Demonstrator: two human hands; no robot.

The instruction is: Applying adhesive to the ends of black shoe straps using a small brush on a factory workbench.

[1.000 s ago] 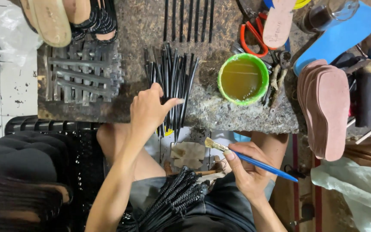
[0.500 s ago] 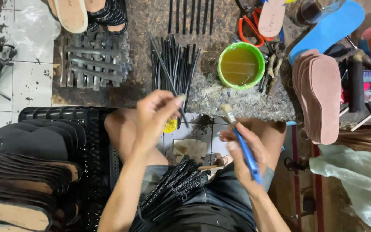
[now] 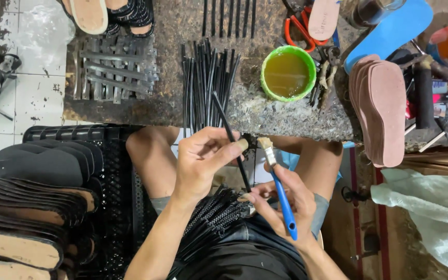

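My left hand [image 3: 203, 158] pinches one thin black strap [image 3: 230, 136] and holds it slanted over my lap. My right hand [image 3: 281, 199] grips a blue-handled paintbrush [image 3: 281, 192], bristles up beside the strap, and its fingers also touch the strap's lower end. A bundle of black straps [image 3: 208, 220] lies across my lap. More black straps [image 3: 206, 83] are spread on the stone worktop [image 3: 172, 103]. A green cup of yellowish glue [image 3: 288, 72] stands on the worktop to the right of them.
A black crate [image 3: 115, 171] at my left holds stacked sandal soles [image 3: 32, 207]. Brown insoles [image 3: 382, 109], a blue sole [image 3: 390, 31], red-handled scissors [image 3: 294, 26] and tools crowd the right. Grey strap pieces [image 3: 115, 67] lie on the worktop's left. A pale plastic bag [image 3: 431, 207] sits at lower right.
My left hand came back from the straps on the worktop with a single strap. My right hand swung the brush from pointing sideways to bristles up beside the strap.
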